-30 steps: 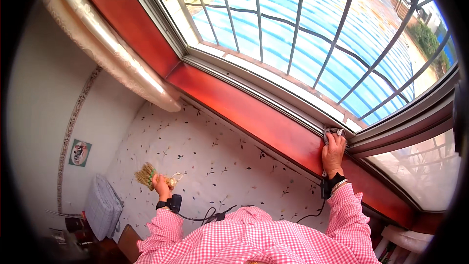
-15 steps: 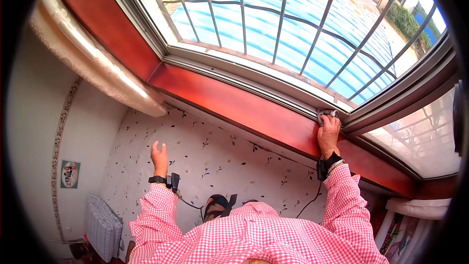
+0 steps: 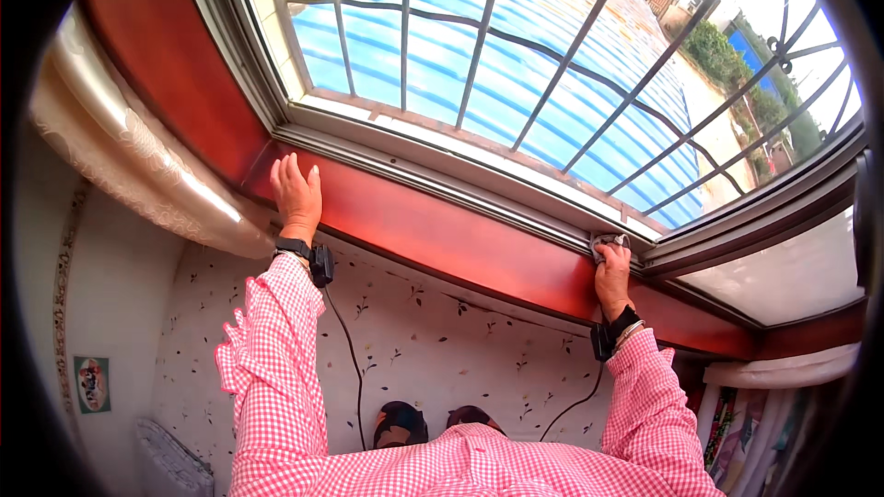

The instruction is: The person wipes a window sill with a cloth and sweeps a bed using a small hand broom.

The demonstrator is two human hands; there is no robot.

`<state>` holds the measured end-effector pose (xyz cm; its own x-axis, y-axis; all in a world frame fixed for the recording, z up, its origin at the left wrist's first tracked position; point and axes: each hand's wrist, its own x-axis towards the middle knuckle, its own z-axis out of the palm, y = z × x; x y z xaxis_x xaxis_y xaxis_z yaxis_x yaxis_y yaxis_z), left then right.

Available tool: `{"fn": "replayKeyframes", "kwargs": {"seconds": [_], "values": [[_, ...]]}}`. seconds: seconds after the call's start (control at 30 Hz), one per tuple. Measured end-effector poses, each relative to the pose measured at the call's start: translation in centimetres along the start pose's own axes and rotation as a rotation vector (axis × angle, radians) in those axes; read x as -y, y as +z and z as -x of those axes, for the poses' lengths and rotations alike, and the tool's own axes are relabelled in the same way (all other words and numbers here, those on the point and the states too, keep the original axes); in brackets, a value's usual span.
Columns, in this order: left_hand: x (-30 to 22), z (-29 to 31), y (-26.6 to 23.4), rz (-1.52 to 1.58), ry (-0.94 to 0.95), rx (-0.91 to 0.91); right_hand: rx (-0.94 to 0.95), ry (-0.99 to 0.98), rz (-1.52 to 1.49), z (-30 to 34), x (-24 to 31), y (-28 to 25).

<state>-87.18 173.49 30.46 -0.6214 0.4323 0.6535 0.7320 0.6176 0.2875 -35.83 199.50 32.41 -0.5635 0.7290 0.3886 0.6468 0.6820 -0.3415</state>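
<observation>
At right of centre, a grey cloth (image 3: 610,241) sits at the window track (image 3: 433,178), gripped by the right hand (image 3: 613,276); the step appears to be wiping, and a stroke calls for steady pressure. Left of centre, the left hand (image 3: 296,197), open and empty, lies over the red sill (image 3: 442,228); no brand or writing is legible.

Grey cloth (image 3: 610,241) — partly hidden by right hand (image 3: 613,278), padded bundle (image 3: 170,460) cut off below, wall picture (image 3: 92,385) blurred
</observation>
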Motion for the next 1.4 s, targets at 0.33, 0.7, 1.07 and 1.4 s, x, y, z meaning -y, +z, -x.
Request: {"fn": "replayKeyframes", "kwargs": {"seconds": [0.33, 0.7, 1.07, 1.4], "values": [[-1.8, 0.7, 0.2, -0.092, -0.104, 0.125, 0.156, -0.305, -0.205, -9.0, 21.6, 10.4], [-1.0, 1.0, -0.6, -0.13, -0.141, 0.199, -0.08, -0.54, -0.393, -13.4, 25.5, 5.0], [-1.8, 0.6, -0.3, -0.096, -0.122, 0.19, 0.116, -0.866, 0.22, -15.8, 24.9, 11.6], [-2.2, 0.6, -0.6, -0.036, -0.147, 0.204, 0.004, -1.039, 0.17, -23.0, 40.9, 21.3]]}}
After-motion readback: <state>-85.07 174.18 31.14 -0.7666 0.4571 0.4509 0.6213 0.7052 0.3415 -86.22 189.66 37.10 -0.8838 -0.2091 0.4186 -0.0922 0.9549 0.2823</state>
